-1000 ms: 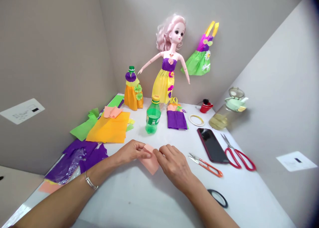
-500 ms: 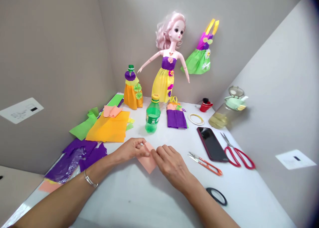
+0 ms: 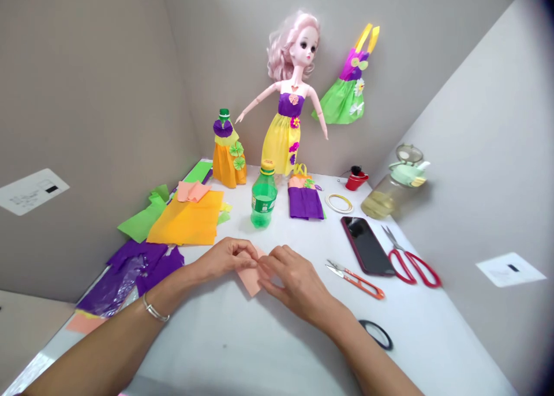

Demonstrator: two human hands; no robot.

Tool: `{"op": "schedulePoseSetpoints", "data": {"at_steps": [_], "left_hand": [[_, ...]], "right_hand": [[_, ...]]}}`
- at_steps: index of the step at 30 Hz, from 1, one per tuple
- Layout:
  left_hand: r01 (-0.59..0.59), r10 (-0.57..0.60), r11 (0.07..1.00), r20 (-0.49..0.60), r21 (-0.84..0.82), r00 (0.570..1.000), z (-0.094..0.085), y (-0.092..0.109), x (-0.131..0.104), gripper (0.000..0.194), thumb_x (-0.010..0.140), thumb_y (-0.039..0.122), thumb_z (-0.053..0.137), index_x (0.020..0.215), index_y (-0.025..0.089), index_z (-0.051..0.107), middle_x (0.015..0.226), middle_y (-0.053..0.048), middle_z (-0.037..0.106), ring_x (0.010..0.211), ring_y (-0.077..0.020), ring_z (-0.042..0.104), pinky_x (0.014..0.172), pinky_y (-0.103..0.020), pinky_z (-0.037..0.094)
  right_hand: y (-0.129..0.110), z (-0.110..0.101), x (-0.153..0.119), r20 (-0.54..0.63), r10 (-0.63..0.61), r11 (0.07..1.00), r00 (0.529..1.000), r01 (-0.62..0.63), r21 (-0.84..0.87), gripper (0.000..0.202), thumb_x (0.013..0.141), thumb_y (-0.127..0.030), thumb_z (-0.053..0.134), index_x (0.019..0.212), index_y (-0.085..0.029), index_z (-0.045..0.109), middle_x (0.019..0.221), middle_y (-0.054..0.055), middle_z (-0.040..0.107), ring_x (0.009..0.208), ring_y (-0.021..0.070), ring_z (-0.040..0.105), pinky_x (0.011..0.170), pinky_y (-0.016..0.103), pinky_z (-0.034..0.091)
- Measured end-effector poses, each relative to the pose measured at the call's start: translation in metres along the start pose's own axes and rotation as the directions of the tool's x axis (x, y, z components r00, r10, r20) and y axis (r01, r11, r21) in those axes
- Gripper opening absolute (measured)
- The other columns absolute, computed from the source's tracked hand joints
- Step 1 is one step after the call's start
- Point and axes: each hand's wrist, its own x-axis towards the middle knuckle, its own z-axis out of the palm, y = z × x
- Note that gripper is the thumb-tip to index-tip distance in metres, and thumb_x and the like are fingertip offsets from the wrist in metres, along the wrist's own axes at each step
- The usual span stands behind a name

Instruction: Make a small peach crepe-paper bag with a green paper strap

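Both forearms enter from the bottom edge and meet at frame centre, just below the middle. Left hand has fingers curled, thumb and fingertips pinched on the upper left edge of the pink paper piece. Right hand is also curled, fingertips pinching the paper's right edge; the two sets of fingertips are almost touching. The paper sits low over the white table; can't tell whether it rests on the surface or is lifted slightly. Silver bracelet is on the left wrist.

Lower right: black tape ring lies flat beside the right forearm. Right of the hands: orange thread snips, then a dark phone, then red-handled scissors.

Left of the hands: purple sheets, then orange sheet with green paper beside it.

Mid frame beyond the hands: green bottle upright, purple paper skirt just to its right, white tape roll, small red cup, clear jug with green lid at right.

Far back: bottle dressed in orange paper, doll in yellow-purple dress standing against the wall, green paper dress hung on the wall, upper right.
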Motion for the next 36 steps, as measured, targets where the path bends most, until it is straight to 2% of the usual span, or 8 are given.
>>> {"op": "schedulePoseSetpoints", "data": {"at_steps": [4, 8, 13, 19, 23, 29, 33, 36], "left_hand": [[0.001, -0.001, 1.000, 0.098, -0.001, 0.995, -0.007, 0.010, -0.005, 0.024, 0.077, 0.038, 0.071, 0.080, 0.015, 0.067, 0.067, 0.003, 0.056, 0.061, -0.0104, 0.044, 0.059, -0.022, 0.033], [0.004, 0.001, 1.000, 0.265, -0.021, 0.964, -0.008, 0.014, -0.010, 0.022, 0.075, 0.037, 0.074, 0.079, 0.015, 0.069, 0.073, 0.000, 0.064, 0.068, -0.0132, 0.053, 0.066, -0.024, 0.039], [-0.021, 0.002, 0.999, 0.356, 0.049, 0.935, -0.005, 0.014, -0.014, 0.023, 0.081, 0.039, 0.069, 0.086, 0.017, 0.069, 0.078, 0.000, 0.064, 0.071, -0.0135, 0.053, 0.069, -0.023, 0.039], [-0.055, 0.019, 0.983, 0.203, 0.176, 0.979, -0.010, 0.017, -0.015, 0.033, 0.087, 0.044, 0.060, 0.114, 0.023, 0.060, 0.081, 0.003, 0.050, 0.071, -0.0125, 0.044, 0.063, -0.022, 0.034], [-0.019, -0.001, 0.986, 0.119, 0.167, 0.993, -0.013, 0.016, -0.014, 0.043, 0.083, 0.042, 0.066, 0.122, 0.026, 0.055, 0.077, 0.005, 0.040, 0.070, -0.0121, 0.039, 0.064, -0.022, 0.031], [0.018, -0.021, 0.999, 0.112, 0.030, 0.994, -0.021, 0.018, -0.015, 0.056, 0.077, 0.040, 0.071, 0.127, 0.024, 0.051, 0.081, 0.004, 0.050, 0.074, -0.0138, 0.044, 0.067, -0.023, 0.033], [0.056, -0.077, 0.992, 0.182, 0.115, 0.980, -0.029, 0.019, -0.016, 0.062, 0.076, 0.032, 0.069, 0.134, 0.025, 0.048, 0.079, 0.004, 0.055, 0.084, -0.0180, 0.052, 0.075, -0.026, 0.038], [0.079, -0.131, 0.967, 0.208, 0.244, 0.969, -0.031, 0.015, -0.016, 0.063, 0.075, 0.026, 0.065, 0.136, 0.027, 0.048, 0.080, 0.004, 0.055, 0.089, -0.0203, 0.055, 0.077, -0.026, 0.040]], "right_hand": [[0.008, -0.022, 0.000, 0.077, 0.256, 0.842, 0.964, -0.261, 0.472, 0.020, 0.093, -0.033, 0.059, 0.109, -0.022, 0.063, 0.097, 0.004, 0.063, 0.084, 0.0155, 0.058, 0.074, 0.028, 0.047], [0.010, -0.027, 0.001, 0.121, 0.324, 0.684, 0.938, -0.320, 0.656, 0.024, 0.098, -0.035, 0.049, 0.114, -0.023, 0.061, 0.110, 0.005, 0.064, 0.083, 0.0138, 0.058, 0.075, 0.028, 0.048], [0.012, -0.008, -0.001, 0.153, 0.378, 0.748, 0.913, -0.398, 0.530, 0.027, 0.097, -0.033, 0.048, 0.120, -0.023, 0.057, 0.113, 0.006, 0.061, 0.086, 0.0154, 0.057, 0.077, 0.030, 0.046], [0.020, 0.008, -0.002, 0.227, 0.498, 0.806, 0.837, -0.543, 0.236, 0.021, 0.080, -0.023, 0.067, 0.099, -0.019, 0.061, 0.093, 0.005, 0.058, 0.084, 0.0197, 0.054, 0.075, 0.032, 0.040], [0.021, 0.013, -0.001, 0.242, 0.489, 0.796, 0.838, -0.542, 0.270, 0.009, 0.075, -0.010, 0.059, 0.075, -0.019, 0.058, 0.080, 0.001, 0.058, 0.074, 0.0156, 0.052, 0.068, 0.028, 0.036], [0.028, 0.010, -0.002, 0.256, 0.498, 0.732, 0.829, -0.560, 0.388, 0.008, 0.083, -0.017, 0.050, 0.077, -0.020, 0.055, 0.071, -0.003, 0.061, 0.065, 0.0123, 0.054, 0.059, 0.022, 0.037], [0.025, 0.014, -0.001, 0.189, 0.555, 0.724, 0.810, -0.583, 0.370, 0.008, 0.085, -0.028, 0.055, 0.089, -0.021, 0.055, 0.077, -0.001, 0.058, 0.068, 0.0146, 0.051, 0.062, 0.026, 0.035], [0.020, 0.022, 0.001, 0.135, 0.569, 0.742, 0.811, -0.577, 0.341, 0.013, 0.076, -0.021, 0.065, 0.085, -0.020, 0.056, 0.084, 0.001, 0.055, 0.075, 0.0167, 0.049, 0.068, 0.028, 0.032]]}}
